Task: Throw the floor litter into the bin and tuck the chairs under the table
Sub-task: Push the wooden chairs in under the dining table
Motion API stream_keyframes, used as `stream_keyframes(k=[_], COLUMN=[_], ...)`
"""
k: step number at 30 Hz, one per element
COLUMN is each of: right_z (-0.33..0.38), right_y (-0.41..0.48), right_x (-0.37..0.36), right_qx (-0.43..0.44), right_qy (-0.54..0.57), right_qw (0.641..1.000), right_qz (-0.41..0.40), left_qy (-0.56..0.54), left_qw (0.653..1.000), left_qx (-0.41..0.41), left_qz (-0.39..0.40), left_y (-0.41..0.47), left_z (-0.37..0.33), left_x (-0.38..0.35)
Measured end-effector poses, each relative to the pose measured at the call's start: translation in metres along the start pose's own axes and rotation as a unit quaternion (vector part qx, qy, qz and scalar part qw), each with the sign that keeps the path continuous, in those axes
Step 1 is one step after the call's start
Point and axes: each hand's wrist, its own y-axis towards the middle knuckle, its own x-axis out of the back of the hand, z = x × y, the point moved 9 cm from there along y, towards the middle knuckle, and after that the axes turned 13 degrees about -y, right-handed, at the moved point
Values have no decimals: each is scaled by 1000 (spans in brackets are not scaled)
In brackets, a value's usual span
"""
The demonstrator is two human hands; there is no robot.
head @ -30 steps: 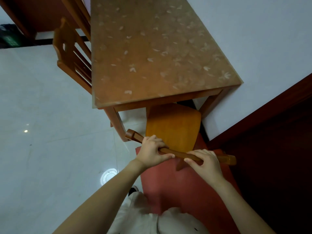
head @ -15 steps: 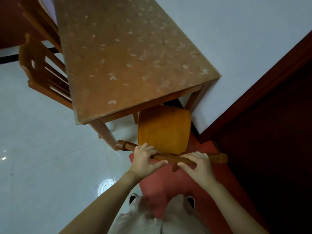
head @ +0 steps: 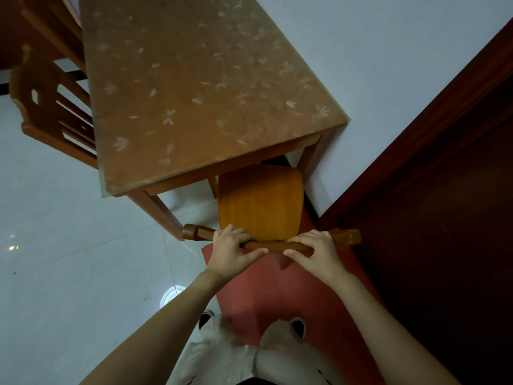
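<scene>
A wooden chair with an orange seat (head: 259,201) stands at the near end of the wooden table (head: 200,87). The far edge of the seat lies under the tabletop. My left hand (head: 231,252) and my right hand (head: 313,252) both grip the top rail of the chair's back (head: 273,244), side by side. A second wooden chair (head: 52,112) is pushed in along the table's left side. No litter or bin shows in the view.
A white wall (head: 388,51) runs along the table's right side. A dark wooden door or panel (head: 444,190) fills the right. A red mat (head: 277,295) lies under my feet. White floor tiles (head: 69,259) spread to the left, with a round floor drain (head: 170,294).
The chair seat has slid a little further under the table end, with both hands still on the back rail. The view has moved closer to the table.
</scene>
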Motion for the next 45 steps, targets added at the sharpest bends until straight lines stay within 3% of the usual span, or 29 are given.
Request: stream_keyframes(k=[12, 20, 24, 30, 33, 45], right_z=[-69, -117, -120, -118, -123, -132], right_y=[40, 71, 70, 50, 58, 85], right_x=[40, 64, 64, 68, 67, 66], right_qx=[48, 87, 92, 51, 61, 110], right_qy=[2, -7, -8, -40, 9, 29], right_qw=[998, 993, 991, 998, 998, 993], right_qz=[47, 80, 99, 12, 22, -17], left_qy=[4, 49, 61, 32, 3, -38], left_qw=[998, 992, 992, 993, 992, 989], left_qx=[52, 116, 106, 104, 115, 125], left_qz=[-39, -10, -3, -36, -50, -67], left_y=[40, 70, 68, 62, 64, 84], left_z=[-37, -59, -65, -63, -59, -46], left_x=[-51, -93, -91, -79, -77, -79])
